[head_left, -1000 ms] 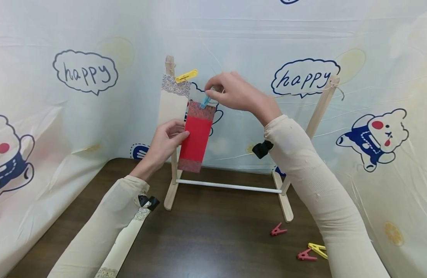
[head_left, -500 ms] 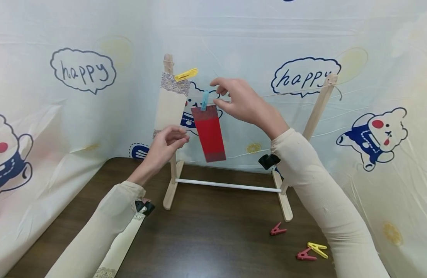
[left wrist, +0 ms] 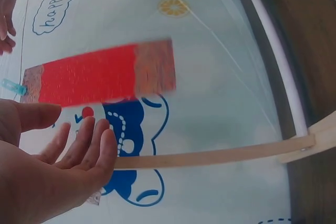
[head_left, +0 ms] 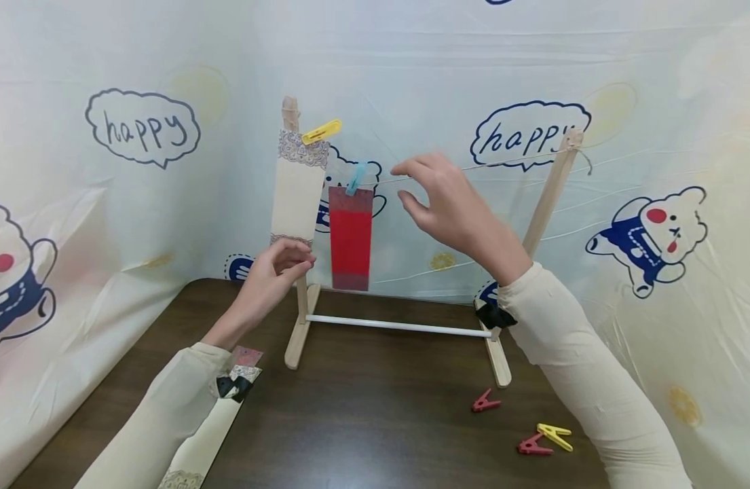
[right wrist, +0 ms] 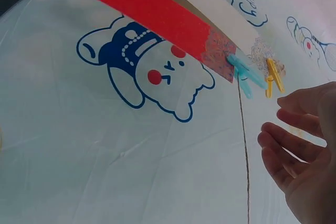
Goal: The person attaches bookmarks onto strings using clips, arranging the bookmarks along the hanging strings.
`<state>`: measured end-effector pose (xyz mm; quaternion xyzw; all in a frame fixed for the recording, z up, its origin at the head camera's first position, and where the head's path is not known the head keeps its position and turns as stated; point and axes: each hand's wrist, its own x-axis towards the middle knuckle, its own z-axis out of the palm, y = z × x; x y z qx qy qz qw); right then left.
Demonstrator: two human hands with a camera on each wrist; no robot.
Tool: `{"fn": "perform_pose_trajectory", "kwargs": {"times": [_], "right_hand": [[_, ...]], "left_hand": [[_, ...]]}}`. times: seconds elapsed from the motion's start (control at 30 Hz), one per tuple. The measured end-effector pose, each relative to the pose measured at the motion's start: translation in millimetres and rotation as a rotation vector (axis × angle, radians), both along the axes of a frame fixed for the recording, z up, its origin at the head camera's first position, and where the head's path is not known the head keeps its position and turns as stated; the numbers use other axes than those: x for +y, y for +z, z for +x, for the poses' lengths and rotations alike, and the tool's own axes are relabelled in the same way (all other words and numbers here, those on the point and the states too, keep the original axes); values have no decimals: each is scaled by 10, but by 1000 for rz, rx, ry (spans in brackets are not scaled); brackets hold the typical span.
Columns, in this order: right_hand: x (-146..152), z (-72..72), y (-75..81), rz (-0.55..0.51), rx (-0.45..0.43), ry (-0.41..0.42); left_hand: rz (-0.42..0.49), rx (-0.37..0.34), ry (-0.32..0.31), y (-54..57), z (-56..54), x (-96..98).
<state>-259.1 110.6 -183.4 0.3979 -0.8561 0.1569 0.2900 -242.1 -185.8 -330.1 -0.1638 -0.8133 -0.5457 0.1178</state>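
Observation:
A red paper strip [head_left: 350, 238] with patterned ends hangs from a string, held by a light blue clothespin [head_left: 355, 178]. Left of it hangs a cream strip [head_left: 298, 197] with lace-print ends, under a yellow clothespin [head_left: 322, 132]. My left hand [head_left: 275, 275] is by the cream strip's lower end, fingers loosely bent and holding nothing. To the right of the blue clothespin, my right hand [head_left: 451, 200] hovers near the string with thumb and fingers apart. In the right wrist view the blue clothespin [right wrist: 245, 74] grips the top corner of the red strip, beyond my fingertips.
The string runs between two posts of a wooden stand [head_left: 552, 193] with a white crossbar [head_left: 399, 326]. Two red clothespins, one here [head_left: 486, 401], and a yellow one [head_left: 555, 436] lie on the dark table [head_left: 362, 421]. More strips [head_left: 203, 435] lie under my left forearm.
My left hand has let go of the red strip and lowered leftward. My right hand has released the blue clothespin and moved right. The red strip swings freely on the string.

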Motion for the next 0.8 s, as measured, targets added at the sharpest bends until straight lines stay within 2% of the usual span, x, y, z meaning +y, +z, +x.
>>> {"fn": "perform_pose_trajectory", "kwargs": {"times": [0.2,0.4,0.6,0.8], "right_hand": [[151,104,-211,-20,0,24],[302,207,-467,-38,0,54],[455,308,-724,-53,-26,64],[599,439,-1008,-54,-94,38]], "left_hand": [[-41,31,17,-65,128,-31],[-102,69,36,-141,302,-64],[-153,77,45,-198,481,-86],[-206,50,65,-254,666,-108]]}}
